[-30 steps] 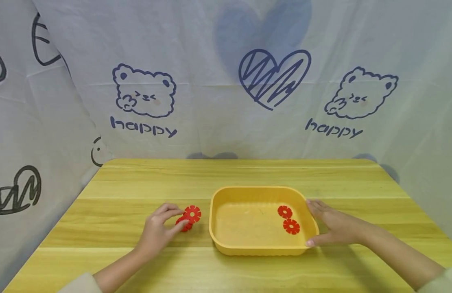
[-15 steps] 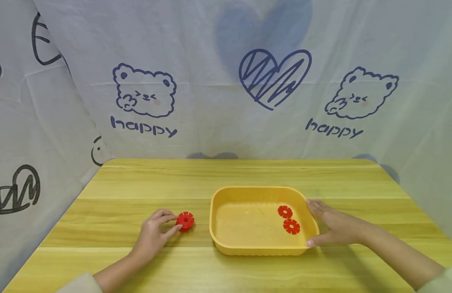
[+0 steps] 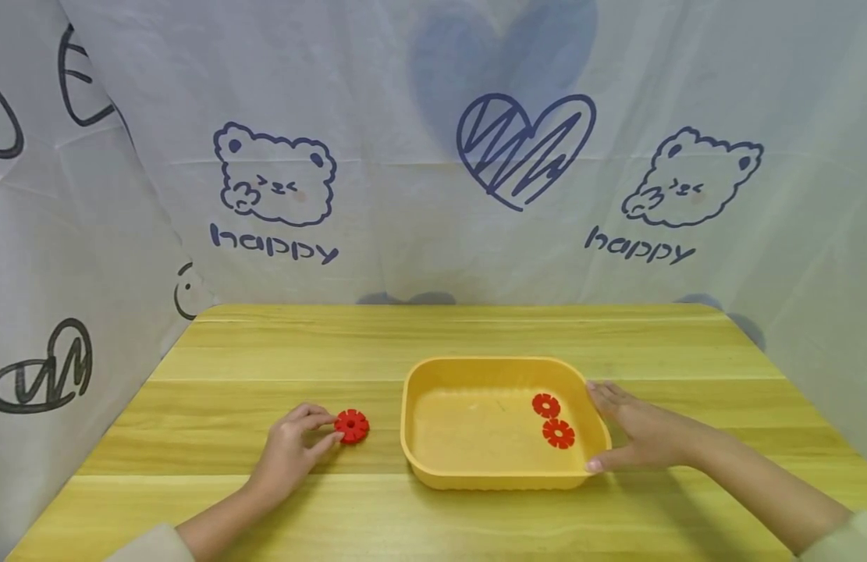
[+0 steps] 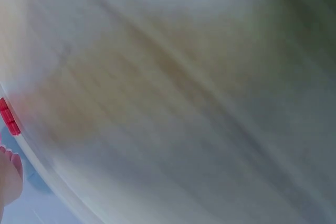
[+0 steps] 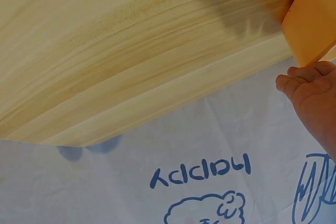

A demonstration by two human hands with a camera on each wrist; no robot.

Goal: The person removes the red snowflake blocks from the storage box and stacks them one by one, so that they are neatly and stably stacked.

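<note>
So over on the left, my left hand (image 3: pixel 282 449) is pinching the near-left edge of a red notched disc (image 3: pixel 359 429) between thumb and fingers, with barely any gap beyond the disc's thickness. It's looking kinda thick, so there might be two stacked; I can't really tell. Also can't tell if it's resting on the wooden table (image 3: pixel 264 351) or hovering just over it. I'm guessing I'm holding it by the rim because it's so thin and flat, and that's leaving most of its face uncovered. My left wrist view is mostly showing blur, so no help there.

Next along, the yellow tub (image 3: pixel 468 437) is sitting near that disc, well within reach of both hands. Inside, toward the right end, a far red disc (image 3: pixel 538 406) and a near red disc (image 3: pixel 549 435) are lying flat, about touching.

On the right, my right hand (image 3: pixel 644 437) is spreading wide across the tub's right end, thumb at the near corner, fingers at the far one. I'm not clenching anything, probably just steadying the tub against sliding.
</note>
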